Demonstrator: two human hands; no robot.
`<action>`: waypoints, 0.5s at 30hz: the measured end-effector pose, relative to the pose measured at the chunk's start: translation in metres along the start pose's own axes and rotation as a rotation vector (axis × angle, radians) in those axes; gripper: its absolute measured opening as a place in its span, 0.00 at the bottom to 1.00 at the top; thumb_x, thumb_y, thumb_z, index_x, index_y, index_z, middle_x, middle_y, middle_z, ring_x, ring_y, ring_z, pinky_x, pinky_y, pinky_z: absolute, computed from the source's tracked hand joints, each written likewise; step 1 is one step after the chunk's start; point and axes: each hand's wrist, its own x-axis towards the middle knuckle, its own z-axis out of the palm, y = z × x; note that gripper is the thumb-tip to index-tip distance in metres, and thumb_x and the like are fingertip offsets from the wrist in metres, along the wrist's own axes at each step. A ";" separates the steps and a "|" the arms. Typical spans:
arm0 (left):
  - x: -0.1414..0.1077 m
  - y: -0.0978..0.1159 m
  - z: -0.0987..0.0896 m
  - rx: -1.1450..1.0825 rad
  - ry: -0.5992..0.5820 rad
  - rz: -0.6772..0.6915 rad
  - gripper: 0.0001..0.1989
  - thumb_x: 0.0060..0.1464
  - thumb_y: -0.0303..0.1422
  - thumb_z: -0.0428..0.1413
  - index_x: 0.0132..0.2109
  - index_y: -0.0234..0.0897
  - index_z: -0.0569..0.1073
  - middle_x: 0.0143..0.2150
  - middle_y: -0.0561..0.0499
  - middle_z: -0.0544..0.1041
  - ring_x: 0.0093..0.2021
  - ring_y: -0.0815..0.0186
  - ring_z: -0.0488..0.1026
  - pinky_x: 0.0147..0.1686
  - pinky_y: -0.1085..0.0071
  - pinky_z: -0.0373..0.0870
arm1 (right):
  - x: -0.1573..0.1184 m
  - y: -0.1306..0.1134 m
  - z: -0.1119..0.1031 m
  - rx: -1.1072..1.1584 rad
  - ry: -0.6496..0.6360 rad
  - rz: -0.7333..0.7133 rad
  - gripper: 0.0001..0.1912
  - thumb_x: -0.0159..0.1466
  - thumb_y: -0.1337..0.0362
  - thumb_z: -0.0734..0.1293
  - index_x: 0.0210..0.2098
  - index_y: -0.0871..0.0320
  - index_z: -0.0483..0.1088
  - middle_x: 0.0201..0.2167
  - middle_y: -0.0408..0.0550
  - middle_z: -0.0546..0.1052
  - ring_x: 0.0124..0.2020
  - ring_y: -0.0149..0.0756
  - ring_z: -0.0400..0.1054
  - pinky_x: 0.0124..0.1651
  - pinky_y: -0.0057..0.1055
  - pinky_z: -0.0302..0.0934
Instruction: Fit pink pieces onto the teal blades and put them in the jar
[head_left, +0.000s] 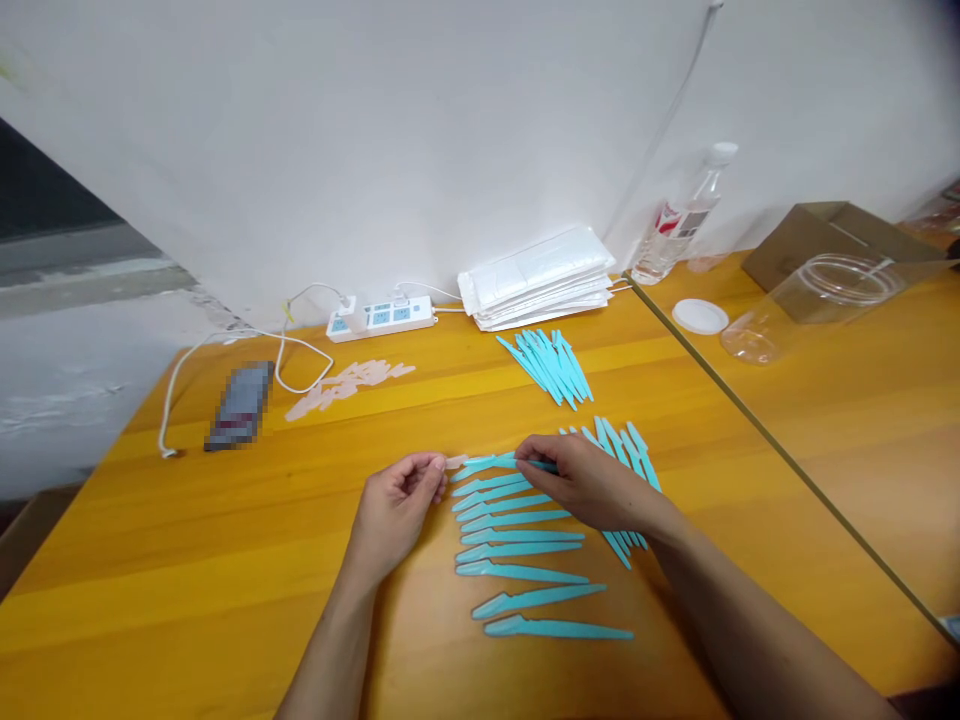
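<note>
Now I hold a clear cap (456, 463) in my left hand (396, 505), a blue stick (504, 461) in my right hand (576, 480), both hands pinched closed, near a row of sticks (522, 537) on the desk (225, 600).

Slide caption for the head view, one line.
Left hand holding a clear piece, right hand a teal stick, at the far end of a teal-stick row.

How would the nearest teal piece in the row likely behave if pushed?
The teal piece would probably slide rather than roll, lying flat on the smooth-looking table. It seems light, being slender, and likely fairly stiff, given its straight shaft.
</note>
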 end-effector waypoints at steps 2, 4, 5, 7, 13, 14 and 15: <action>0.000 -0.001 -0.003 0.011 0.016 -0.003 0.16 0.59 0.45 0.58 0.38 0.34 0.77 0.28 0.53 0.74 0.29 0.71 0.70 0.32 0.76 0.68 | 0.000 0.001 -0.001 0.000 -0.001 0.006 0.11 0.68 0.62 0.60 0.34 0.56 0.72 0.27 0.39 0.75 0.27 0.28 0.62 0.31 0.26 0.51; 0.000 -0.002 -0.005 0.017 0.029 -0.002 0.17 0.59 0.45 0.58 0.37 0.34 0.77 0.28 0.53 0.74 0.28 0.71 0.69 0.32 0.76 0.67 | 0.000 0.002 0.000 0.000 0.002 0.013 0.11 0.68 0.62 0.60 0.34 0.57 0.72 0.26 0.39 0.74 0.26 0.28 0.62 0.30 0.26 0.51; 0.000 -0.002 -0.004 0.018 0.025 -0.001 0.16 0.59 0.45 0.58 0.37 0.34 0.77 0.28 0.53 0.74 0.28 0.71 0.69 0.32 0.75 0.67 | -0.001 0.002 0.000 -0.001 0.002 0.013 0.11 0.68 0.62 0.60 0.34 0.57 0.72 0.26 0.39 0.74 0.26 0.28 0.62 0.30 0.26 0.51; -0.001 -0.002 0.000 0.016 -0.006 0.002 0.16 0.59 0.45 0.58 0.36 0.34 0.76 0.28 0.53 0.74 0.29 0.70 0.70 0.33 0.75 0.67 | -0.001 0.001 0.003 0.000 0.000 -0.002 0.11 0.68 0.63 0.60 0.35 0.57 0.73 0.26 0.39 0.75 0.27 0.28 0.63 0.30 0.25 0.51; -0.003 0.005 0.026 -0.070 -0.066 -0.039 0.18 0.58 0.46 0.58 0.40 0.33 0.78 0.30 0.51 0.76 0.30 0.69 0.70 0.31 0.75 0.68 | -0.003 -0.008 0.003 -0.001 0.049 -0.030 0.14 0.69 0.59 0.61 0.33 0.56 0.75 0.26 0.41 0.76 0.26 0.29 0.65 0.30 0.26 0.54; -0.003 0.005 0.026 -0.096 -0.045 -0.042 0.19 0.57 0.46 0.59 0.44 0.33 0.78 0.32 0.50 0.77 0.30 0.69 0.71 0.33 0.74 0.69 | -0.007 -0.005 -0.001 0.005 0.092 -0.004 0.15 0.69 0.57 0.62 0.33 0.56 0.76 0.27 0.42 0.77 0.27 0.30 0.66 0.31 0.27 0.55; -0.003 0.005 0.024 -0.117 -0.015 -0.037 0.21 0.56 0.46 0.60 0.48 0.33 0.77 0.33 0.50 0.78 0.31 0.69 0.72 0.34 0.73 0.70 | -0.013 -0.001 -0.007 0.005 0.165 0.032 0.16 0.68 0.55 0.62 0.33 0.56 0.77 0.28 0.44 0.79 0.29 0.32 0.68 0.32 0.27 0.57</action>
